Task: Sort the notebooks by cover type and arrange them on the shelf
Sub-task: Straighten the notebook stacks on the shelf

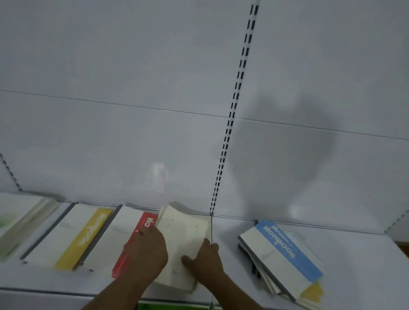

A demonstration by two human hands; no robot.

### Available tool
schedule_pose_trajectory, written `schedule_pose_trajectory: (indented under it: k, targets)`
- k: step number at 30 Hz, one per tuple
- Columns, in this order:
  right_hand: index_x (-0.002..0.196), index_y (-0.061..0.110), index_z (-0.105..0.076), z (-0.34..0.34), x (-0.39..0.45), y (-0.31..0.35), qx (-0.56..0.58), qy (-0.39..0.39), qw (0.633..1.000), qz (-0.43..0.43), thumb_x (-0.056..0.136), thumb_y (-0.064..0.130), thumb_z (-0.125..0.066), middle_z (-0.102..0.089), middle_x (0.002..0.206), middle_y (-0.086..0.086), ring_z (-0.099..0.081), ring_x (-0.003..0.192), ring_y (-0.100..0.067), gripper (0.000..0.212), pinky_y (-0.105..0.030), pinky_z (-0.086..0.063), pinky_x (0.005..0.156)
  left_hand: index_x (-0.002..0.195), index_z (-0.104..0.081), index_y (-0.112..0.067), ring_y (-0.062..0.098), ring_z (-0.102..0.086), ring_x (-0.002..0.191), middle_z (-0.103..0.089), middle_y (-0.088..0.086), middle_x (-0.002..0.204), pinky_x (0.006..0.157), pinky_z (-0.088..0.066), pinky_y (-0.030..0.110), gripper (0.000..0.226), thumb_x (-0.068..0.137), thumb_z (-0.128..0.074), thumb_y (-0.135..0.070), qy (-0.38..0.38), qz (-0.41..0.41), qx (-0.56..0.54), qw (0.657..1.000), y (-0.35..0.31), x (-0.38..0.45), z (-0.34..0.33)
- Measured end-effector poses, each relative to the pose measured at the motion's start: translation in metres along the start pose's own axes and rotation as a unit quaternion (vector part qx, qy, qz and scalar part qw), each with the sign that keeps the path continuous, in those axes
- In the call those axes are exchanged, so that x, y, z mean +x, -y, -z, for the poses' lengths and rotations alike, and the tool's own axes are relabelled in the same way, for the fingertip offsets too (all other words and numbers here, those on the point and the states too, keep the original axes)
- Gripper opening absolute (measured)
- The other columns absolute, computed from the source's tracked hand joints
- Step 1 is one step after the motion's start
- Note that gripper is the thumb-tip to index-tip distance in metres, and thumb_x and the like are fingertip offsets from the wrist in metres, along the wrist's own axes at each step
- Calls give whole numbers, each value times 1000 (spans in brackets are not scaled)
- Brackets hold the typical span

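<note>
Both hands are at a cream notebook (pixel 182 241) lying flat on the white shelf (pixel 361 265), just left of the seam between the two shelf boards. The left hand (pixel 145 250) lies on the notebook's left edge, fingers curled over it; whether they grip the cover or only press on it cannot be told. The right hand (pixel 204 257) rests on the notebook's lower right part, thumb on the cover and fingers curled at its right edge, gripping that edge.

Touching the cream notebook on its left is a red-banded notebook (pixel 128 237), partly under the left hand. Further left lies a yellow-banded notebook (pixel 74 235), then a pale stack with a green mark (pixel 5 220); this end of the row is blurred.

Right of the seam, well apart from the hands, sits an untidy pile (pixel 285 266), topped by a blue-banded notebook (pixel 279 253), with a yellow corner showing beneath.

A slotted upright (pixel 238 89) runs up the white back panel (pixel 107 73).
</note>
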State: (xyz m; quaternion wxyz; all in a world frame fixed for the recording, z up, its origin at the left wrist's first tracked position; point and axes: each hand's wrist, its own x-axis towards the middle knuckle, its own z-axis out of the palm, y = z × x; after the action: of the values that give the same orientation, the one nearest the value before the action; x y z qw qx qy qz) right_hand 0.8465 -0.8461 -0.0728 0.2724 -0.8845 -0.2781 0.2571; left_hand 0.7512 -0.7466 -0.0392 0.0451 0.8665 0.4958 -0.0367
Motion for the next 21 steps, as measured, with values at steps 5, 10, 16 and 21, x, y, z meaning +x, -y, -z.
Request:
schedule_pose_trajectory:
  k: [5,10,16,21]
  targets:
    - [136,12,-38,21,1,-15,3,-38,998,41,92,39,-52,-51,131,-8,-50,118,-20,53,-29,-42,97,125,-44,-11,26,-49,114,-48,11,125,93,-44,39,40,87,-47,-23,-41,-51,13,998,-32,4,4]
    - [124,14,-52,71,11,-46,20,-108,994,28,94,29,-51,-65,108,-7,-60,97,-14,34,-22,-45,84,126,-45,-17,24,-46,118,-46,6,128,95,-39,40,40,92,-44,-37,1,-138,-47,989,-92,-2,2]
    - [121,13,-56,132,29,-110,-12,-149,989,-8,94,23,-48,-59,119,-7,-54,112,-20,30,-25,-39,90,109,-58,-11,23,-61,100,-62,7,111,77,-45,27,34,92,-48,-39,107,-155,-198,962,-154,-16,-15]
    - [122,10,-52,164,42,-169,-104,-169,978,-69,91,32,-47,-50,121,-12,-47,115,-28,37,-37,-39,96,117,-58,-5,17,-62,84,-65,10,108,52,-42,12,34,91,-54,-27,183,-119,-305,927,-204,-33,-32]
